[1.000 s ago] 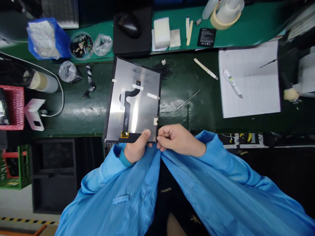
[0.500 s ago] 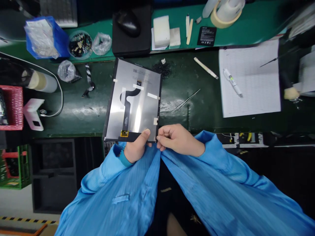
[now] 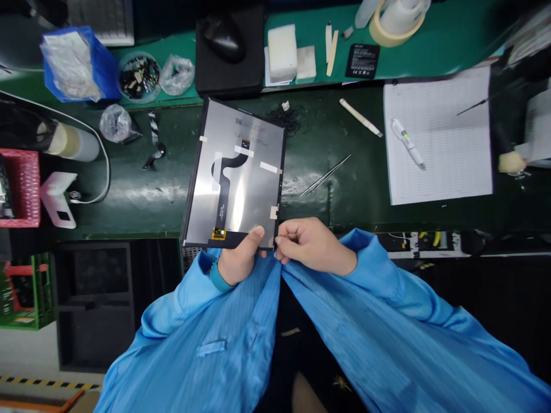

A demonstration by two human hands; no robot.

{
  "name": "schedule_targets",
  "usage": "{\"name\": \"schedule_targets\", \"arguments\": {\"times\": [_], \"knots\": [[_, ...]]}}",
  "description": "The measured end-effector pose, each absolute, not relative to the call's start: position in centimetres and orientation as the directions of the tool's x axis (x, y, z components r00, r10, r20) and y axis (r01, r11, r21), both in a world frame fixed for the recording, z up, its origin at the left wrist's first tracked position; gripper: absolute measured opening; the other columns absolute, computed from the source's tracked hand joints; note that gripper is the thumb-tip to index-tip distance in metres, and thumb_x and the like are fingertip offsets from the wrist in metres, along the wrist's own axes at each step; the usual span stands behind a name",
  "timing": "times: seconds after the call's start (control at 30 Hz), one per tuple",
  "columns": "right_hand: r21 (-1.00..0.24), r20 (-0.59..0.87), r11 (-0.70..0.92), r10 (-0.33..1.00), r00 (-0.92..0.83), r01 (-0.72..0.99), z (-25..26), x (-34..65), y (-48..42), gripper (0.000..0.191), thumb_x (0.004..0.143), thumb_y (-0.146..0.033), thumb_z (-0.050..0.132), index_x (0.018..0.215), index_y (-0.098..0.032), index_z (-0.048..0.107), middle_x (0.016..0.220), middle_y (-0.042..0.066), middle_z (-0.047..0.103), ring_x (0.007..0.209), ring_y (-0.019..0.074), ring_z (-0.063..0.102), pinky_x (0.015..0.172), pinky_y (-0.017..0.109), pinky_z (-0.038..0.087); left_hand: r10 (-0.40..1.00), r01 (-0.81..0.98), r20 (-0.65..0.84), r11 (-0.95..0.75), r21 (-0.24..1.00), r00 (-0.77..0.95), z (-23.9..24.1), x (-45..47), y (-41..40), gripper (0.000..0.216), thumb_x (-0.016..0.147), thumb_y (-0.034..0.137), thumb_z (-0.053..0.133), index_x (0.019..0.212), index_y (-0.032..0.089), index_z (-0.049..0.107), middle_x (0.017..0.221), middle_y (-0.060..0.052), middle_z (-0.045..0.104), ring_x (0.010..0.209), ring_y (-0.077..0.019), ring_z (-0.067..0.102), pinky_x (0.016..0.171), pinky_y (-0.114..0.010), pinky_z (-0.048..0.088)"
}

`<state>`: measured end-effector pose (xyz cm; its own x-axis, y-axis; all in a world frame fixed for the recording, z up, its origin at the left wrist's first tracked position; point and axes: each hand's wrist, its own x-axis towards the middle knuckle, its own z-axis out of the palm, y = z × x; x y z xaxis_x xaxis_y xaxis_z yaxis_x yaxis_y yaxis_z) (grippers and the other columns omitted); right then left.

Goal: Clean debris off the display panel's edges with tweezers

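A tablet display panel, its metallic back facing up, is tilted over the bench's front edge. A black ribbon cable runs down its back, fixed with strips of white tape. My left hand grips the panel's bottom edge, thumb on top and fingers underneath. At the lower right corner, my right hand is closed in a pinch against the panel's side. Whatever its fingertips hold is too small to make out. Tweezers lie on the bench to the right of the panel.
A white stick-like tool and a pile of black scraps lie behind the panel. To the right are paper sheets with a pen. A blue bin, a dish of small parts and a mouse stand along the back.
The panel's far end has shifted very slightly to the right and away from me. Both hands keep nearly the same place and grip.
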<state>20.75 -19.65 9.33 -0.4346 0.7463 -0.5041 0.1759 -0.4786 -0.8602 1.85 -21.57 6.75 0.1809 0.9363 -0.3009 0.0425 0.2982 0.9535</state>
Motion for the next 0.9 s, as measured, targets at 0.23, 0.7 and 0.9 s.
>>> {"name": "schedule_targets", "arguments": {"times": [0.23, 0.7, 0.9], "knots": [[-0.871, -0.490, -0.438, 0.757, -0.432, 0.222, 9.48, 20.90, -19.81, 0.014, 0.078, -0.020, 0.061, 0.065, -0.021, 0.056, 0.058, -0.001, 0.070, 0.051, 0.0121, 0.065, 0.052, 0.022, 0.049, 0.933, 0.101, -0.298, 0.282, 0.954, 0.204, 6.78, 1.80, -21.60, 0.049, 0.099, 0.045, 0.057, 0.055, 0.023, 0.058, 0.053, 0.004, 0.061, 0.051, -0.0151, 0.059, 0.063, -0.034, 0.054], [-0.853, -0.512, -0.493, 0.721, -0.467, 0.173, 9.77, 21.28, -19.56, 0.015, 0.079, -0.025, 0.063, 0.066, -0.020, 0.057, 0.064, 0.000, 0.073, 0.054, 0.0131, 0.068, 0.054, 0.023, 0.052, 0.935, 0.055, -0.276, 0.271, 0.961, 0.222, 7.06, 2.03, -21.44, 0.048, 0.099, 0.043, 0.057, 0.056, 0.021, 0.060, 0.053, 0.004, 0.061, 0.048, -0.0131, 0.057, 0.058, -0.031, 0.051], [-0.888, -0.460, -0.401, 0.796, -0.393, 0.226, 9.12, 20.84, -20.17, 0.015, 0.078, -0.021, 0.059, 0.064, -0.021, 0.056, 0.053, -0.002, 0.067, 0.047, 0.0109, 0.060, 0.049, 0.021, 0.046, 0.935, 0.070, -0.299, 0.291, 0.954, 0.191, 6.71, 2.04, -21.79, 0.049, 0.098, 0.044, 0.058, 0.055, 0.022, 0.058, 0.052, 0.004, 0.060, 0.050, -0.0134, 0.057, 0.058, -0.032, 0.049]]}}
